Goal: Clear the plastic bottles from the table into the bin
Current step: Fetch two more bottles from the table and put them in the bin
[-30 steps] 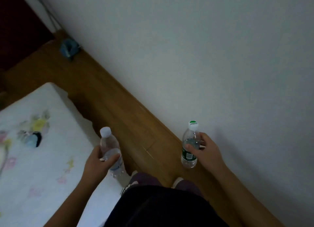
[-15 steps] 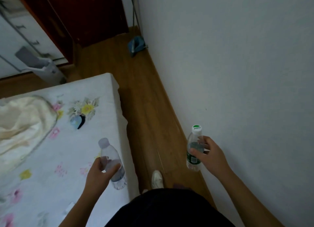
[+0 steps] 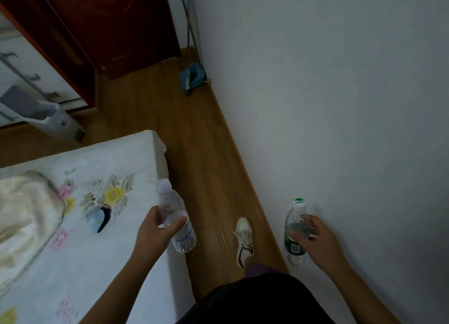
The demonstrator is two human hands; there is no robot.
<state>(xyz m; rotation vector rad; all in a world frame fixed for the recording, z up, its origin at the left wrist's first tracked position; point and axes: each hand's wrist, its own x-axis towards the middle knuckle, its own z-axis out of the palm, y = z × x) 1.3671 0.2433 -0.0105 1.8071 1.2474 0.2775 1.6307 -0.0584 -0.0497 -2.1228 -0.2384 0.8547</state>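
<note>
My left hand (image 3: 155, 231) grips a clear plastic bottle with a white cap (image 3: 181, 236) around its middle, held upright and slightly tilted over the edge of the bed. My right hand (image 3: 315, 241) holds a second clear bottle with a green label and green-topped cap (image 3: 292, 246), upright, close to the white wall. Both bottles are in the air at waist height. No bin is in view.
A narrow strip of wooden floor (image 3: 194, 141) runs between the bed with a flowered sheet (image 3: 97, 226) on the left and the white wall (image 3: 340, 105) on the right. A blue dustpan and broom (image 3: 193, 77) stand by the wall ahead. A dark red door (image 3: 116, 20) lies beyond. My white shoe (image 3: 244, 241) is on the floor.
The view has swung up and along the passage, bringing the door, dustpan and bed corner closer. Both hands keep their bottles; a foot has stepped forward.
</note>
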